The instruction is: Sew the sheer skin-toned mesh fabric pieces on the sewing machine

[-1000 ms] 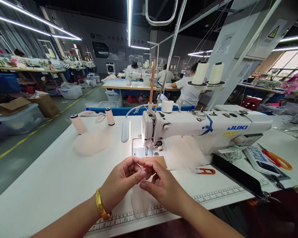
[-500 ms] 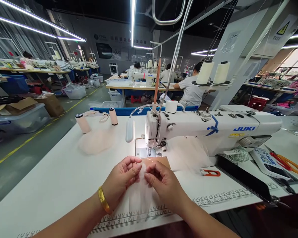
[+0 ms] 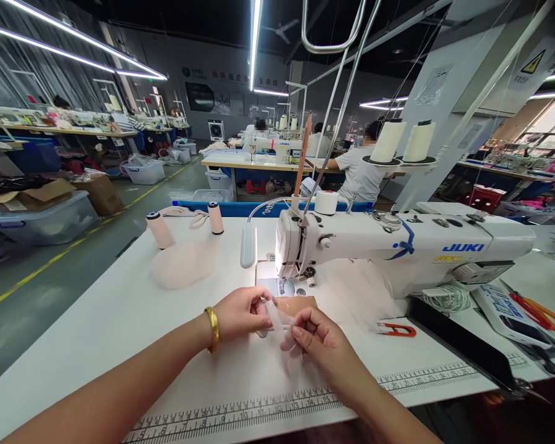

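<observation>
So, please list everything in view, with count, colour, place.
table: 1, white, foreground
sewing machine: 1, white, on table
lamp: 1, white, machine's left
small spools: 2, pink, table's far left
cones: 2, cream, behind machine
short spool: 1, white, above machine
fabric heaps: 2, pale pink, on table
sheer fabric: 1, whitish, centre
card: 1, brown, centre
ruler: 1, black-marked, table's near edge
slab: 1, black, table's right
snips: 1, orange, slab's left
scissors: 1, orange-red, far right
workers, bins, more machines: several, mixed colours, background
bracelet: 1, gold, left wrist
left hand, right hand: 2, bare, holding sheer fabric
</observation>
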{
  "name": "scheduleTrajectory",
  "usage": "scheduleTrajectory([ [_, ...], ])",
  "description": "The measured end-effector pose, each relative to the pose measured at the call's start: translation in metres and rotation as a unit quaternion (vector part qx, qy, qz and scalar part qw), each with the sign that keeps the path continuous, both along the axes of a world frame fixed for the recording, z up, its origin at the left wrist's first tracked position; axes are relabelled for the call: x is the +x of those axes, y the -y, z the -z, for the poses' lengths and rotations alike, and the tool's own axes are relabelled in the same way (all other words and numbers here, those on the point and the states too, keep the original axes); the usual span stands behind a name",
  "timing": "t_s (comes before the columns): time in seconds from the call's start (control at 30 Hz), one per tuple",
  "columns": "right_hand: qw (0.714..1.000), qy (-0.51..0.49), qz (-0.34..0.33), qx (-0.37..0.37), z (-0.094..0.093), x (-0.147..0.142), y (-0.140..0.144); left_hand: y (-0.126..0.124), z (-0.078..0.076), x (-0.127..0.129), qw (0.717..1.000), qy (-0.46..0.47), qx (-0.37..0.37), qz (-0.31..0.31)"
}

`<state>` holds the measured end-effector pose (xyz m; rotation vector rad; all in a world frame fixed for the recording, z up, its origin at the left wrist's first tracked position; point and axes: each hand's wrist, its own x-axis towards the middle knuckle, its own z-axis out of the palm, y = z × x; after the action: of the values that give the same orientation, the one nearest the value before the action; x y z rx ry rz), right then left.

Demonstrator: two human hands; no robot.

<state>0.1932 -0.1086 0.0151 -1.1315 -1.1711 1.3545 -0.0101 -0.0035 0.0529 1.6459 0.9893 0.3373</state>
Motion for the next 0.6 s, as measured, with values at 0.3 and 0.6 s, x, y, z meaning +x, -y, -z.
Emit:
scheduleTrajectory([
  [0.3,0.977,0.199,-0.07,0.035,-0.021,0.046,-0.014,-0.003,0.011,0.02,0.999,0.03,0.004,0.044],
  [0.6,0.972,0.203,-0.1,0.067,-0.008,0.016,-0.061,0.004,0.015,0.013,0.998,0.013,0.064,0.007],
])
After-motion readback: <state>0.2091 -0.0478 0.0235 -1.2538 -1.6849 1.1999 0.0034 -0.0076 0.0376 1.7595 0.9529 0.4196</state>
